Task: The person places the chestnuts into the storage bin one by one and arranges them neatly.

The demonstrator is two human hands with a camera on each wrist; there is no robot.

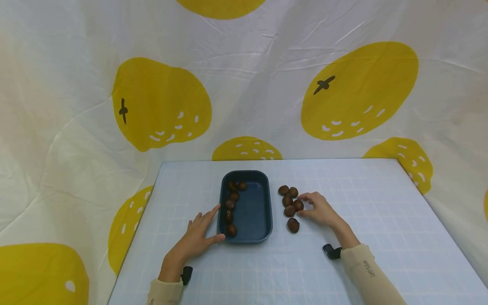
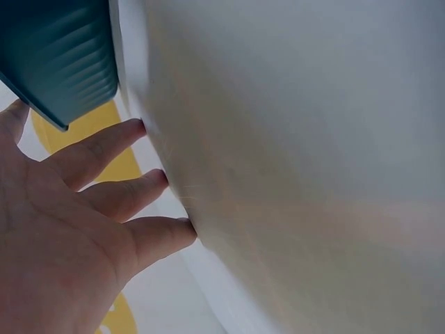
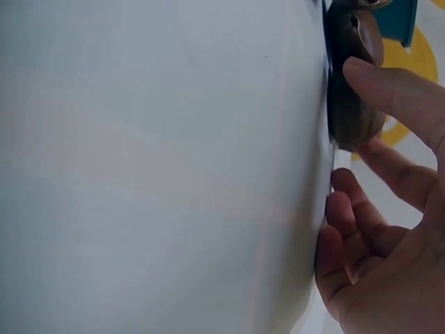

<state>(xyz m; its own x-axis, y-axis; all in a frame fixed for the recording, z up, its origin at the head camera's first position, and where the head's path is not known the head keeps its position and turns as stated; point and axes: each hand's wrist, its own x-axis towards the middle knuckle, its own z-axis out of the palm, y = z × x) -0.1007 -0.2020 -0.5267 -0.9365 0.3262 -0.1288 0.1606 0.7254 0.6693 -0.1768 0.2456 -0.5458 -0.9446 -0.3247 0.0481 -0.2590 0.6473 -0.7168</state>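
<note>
A dark blue rectangular tray (image 1: 251, 238) stands on the table in the head view. Several brown chestnuts (image 1: 231, 204) lie in it, mostly in a line along its left side. My left hand (image 1: 195, 237) is spread at the tray's left side, a fingertip and the thumb touching its edge; other fingertips rest on the table in the left wrist view. To the right of the tray lies a loose group of chestnuts (image 1: 287, 201). At that group's right edge my right hand (image 1: 319, 209) pinches one chestnut (image 3: 356, 115) between thumb and forefinger, still at table height.
A single chestnut (image 1: 293, 225) sits at the near end of the loose group. The table (image 1: 274, 275) has a pale checked cover. Behind it hangs a white cloth (image 1: 259, 106) printed with yellow fruit. A small black wrist camera (image 1: 332, 251) is on the right wrist.
</note>
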